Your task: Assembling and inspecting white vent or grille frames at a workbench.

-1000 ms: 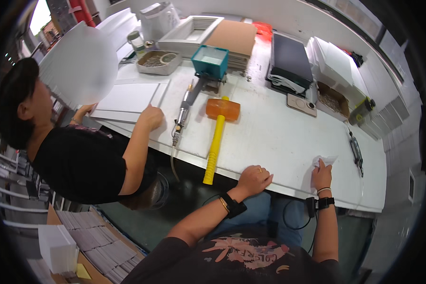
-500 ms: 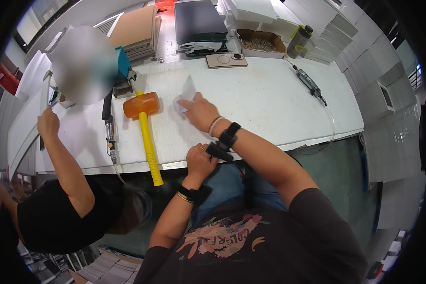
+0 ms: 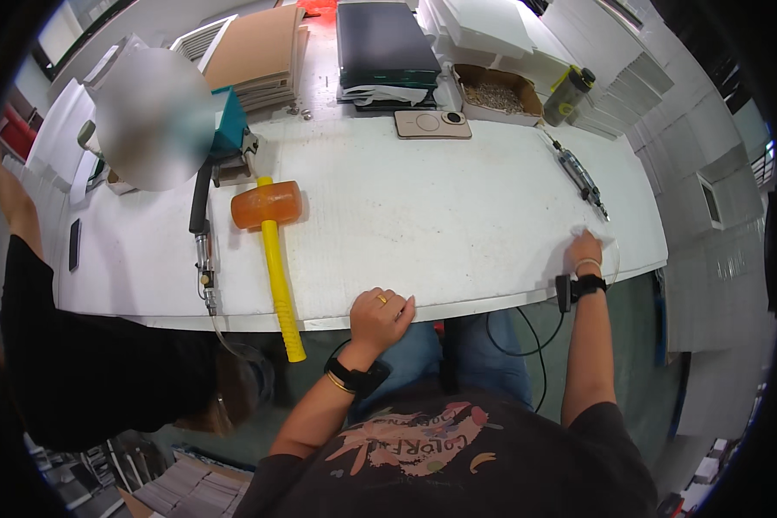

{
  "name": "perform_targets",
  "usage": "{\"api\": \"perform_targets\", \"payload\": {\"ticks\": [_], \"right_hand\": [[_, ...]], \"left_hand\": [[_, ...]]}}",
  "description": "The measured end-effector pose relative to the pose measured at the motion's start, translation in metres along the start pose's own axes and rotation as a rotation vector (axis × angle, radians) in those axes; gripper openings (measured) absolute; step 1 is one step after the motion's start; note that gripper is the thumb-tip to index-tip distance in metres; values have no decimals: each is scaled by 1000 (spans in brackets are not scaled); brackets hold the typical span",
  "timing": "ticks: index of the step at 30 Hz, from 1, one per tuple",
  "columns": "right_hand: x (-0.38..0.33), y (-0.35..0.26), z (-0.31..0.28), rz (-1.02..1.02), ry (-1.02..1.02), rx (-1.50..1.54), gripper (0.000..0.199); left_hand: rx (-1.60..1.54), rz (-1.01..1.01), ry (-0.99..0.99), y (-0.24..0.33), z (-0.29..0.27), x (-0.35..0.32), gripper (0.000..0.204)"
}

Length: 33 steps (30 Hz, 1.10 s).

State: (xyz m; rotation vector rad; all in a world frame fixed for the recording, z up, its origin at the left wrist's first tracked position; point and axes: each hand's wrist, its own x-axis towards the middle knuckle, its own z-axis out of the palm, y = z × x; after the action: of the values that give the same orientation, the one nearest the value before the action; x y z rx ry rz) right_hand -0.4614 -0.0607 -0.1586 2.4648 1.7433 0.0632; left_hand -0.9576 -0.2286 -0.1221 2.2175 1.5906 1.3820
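Note:
My right hand (image 3: 585, 250) is at the table's right end, fingers closed on a thin white cloth or tissue, most of which the hand hides. A slim inline power screwdriver (image 3: 581, 180) lies just beyond it, with a thin clear hose curving down beside the hand. My left hand (image 3: 382, 318) rests on the table's front edge, fingers curled in, nothing visible in it. To its left lies a mallet with an orange head (image 3: 266, 205) and a yellow handle (image 3: 279, 281) that overhangs the edge.
Beside the mallet lies a black-handled air tool (image 3: 200, 216) with a hose. At the back are a teal device (image 3: 229, 121), brown boards (image 3: 255, 52), dark panels (image 3: 387, 47), a phone (image 3: 432, 124), a box of screws (image 3: 496, 93) and a bottle (image 3: 570, 95). A co-worker's arm (image 3: 15, 203) is at left.
My right hand has swept from mid-table to the right end, taking the white cloth along. My left hand stays at the front edge. The co-worker's arm has moved further left.

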Motion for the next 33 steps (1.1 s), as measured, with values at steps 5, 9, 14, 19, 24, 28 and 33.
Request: {"api": "perform_targets", "payload": {"ticks": [5, 9, 14, 19, 24, 28, 33], "right_hand": [[-85, -114, -100, -46, 221, 300, 37], [-117, -270, -141, -539, 174, 433, 36], [-128, -395, -145, -955, 18, 426, 35], [-77, -361, -108, -742, 41, 372, 37], [-18, -170, -59, -252, 71, 230, 39], [-55, -126, -72, -277, 64, 37, 36], [-174, -278, -146, -641, 71, 467, 38]], "left_hand": [[-2, 8, -51, -3, 2, -11, 27], [-50, 12, -23, 0, -5, -13, 27], [-24, -11, 18, -2, -8, -10, 27], [-48, -18, 19, -4, -5, -10, 25], [-67, -1, 43, 0, -4, -17, 22], [-51, -48, -26, 5, -4, -25, 21], [-72, 68, -28, -3, 5, -7, 24]]}}
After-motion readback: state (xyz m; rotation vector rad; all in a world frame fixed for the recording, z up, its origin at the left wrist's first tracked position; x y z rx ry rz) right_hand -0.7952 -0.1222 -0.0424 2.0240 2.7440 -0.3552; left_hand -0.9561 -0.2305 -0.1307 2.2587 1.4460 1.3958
